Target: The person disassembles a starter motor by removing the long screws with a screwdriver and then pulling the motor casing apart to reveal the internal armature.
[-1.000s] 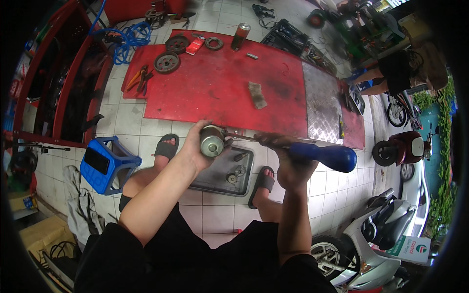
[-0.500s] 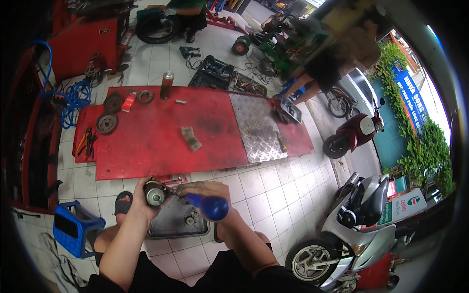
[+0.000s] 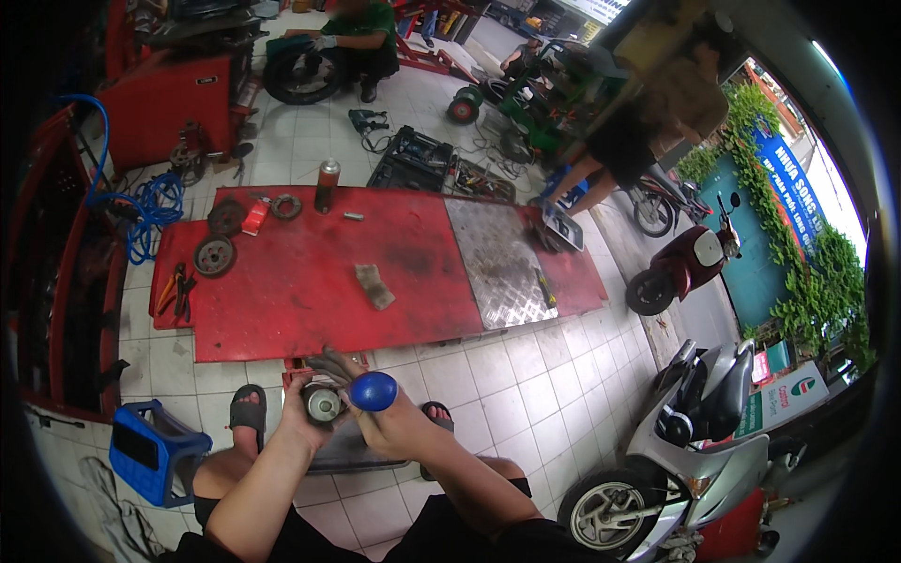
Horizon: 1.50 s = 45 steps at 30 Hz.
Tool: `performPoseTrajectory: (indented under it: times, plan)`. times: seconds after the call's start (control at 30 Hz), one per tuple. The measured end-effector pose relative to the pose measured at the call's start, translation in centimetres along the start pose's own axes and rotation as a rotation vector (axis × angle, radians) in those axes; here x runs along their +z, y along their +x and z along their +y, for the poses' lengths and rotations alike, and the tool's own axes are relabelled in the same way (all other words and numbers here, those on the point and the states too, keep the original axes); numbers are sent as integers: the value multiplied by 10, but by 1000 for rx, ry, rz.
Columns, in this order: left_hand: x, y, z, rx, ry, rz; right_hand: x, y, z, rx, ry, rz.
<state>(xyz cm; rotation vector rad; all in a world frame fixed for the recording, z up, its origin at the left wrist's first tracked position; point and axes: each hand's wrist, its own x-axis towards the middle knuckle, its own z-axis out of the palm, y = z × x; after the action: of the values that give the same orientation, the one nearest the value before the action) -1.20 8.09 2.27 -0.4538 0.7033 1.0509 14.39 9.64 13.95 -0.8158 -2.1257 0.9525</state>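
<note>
In front of my knees my left hand (image 3: 298, 424) is wrapped round a cylindrical metal part (image 3: 322, 404), its round silver end facing up. Close against it, my right hand (image 3: 387, 433) is closed on a tool with a rounded blue end (image 3: 374, 391). The tool's other end is hidden, so its exact kind does not show. Dark smudges mark my right fingers. Below both hands a grey metal tray (image 3: 361, 454) lies on the tiles, mostly covered by my forearms.
Beyond my hands stands a low red bench (image 3: 282, 310) bearing round drums, pliers (image 3: 175, 286), a spray can (image 3: 328, 185) and a worn pad (image 3: 374, 286). A blue stool (image 3: 155, 455) is at left, a silver scooter (image 3: 704, 460) at right. Two people work at the back.
The metal part and both hands have shifted slightly right and down in the picture. My right hand has turned, so the blue tool now shows mostly its rounded end.
</note>
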Motion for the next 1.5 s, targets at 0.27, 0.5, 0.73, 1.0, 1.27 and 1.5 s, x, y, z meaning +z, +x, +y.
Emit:
performPoseTrajectory:
  times: [0.27, 0.5, 0.73, 1.0, 1.27, 1.5]
  plan:
    - [5, -4, -4, 41, 43, 18, 9, -4, 15, 157, -145, 165]
    - [-6, 3, 1, 45, 13, -7, 4, 4, 10, 47, -20, 106]
    - [-15, 11, -5, 35, 47, 27, 0, 4, 10, 353, -312, -84]
    - [-3, 5, -9, 15, 17, 39, -3, 1, 20, 114, -111, 43]
    - [0, 2, -13, -7, 108, 50, 1, 2, 16, 126, -113, 251]
    - [1, 4, -8, -7, 74, 70, -3, 9, 17, -49, -149, 119]
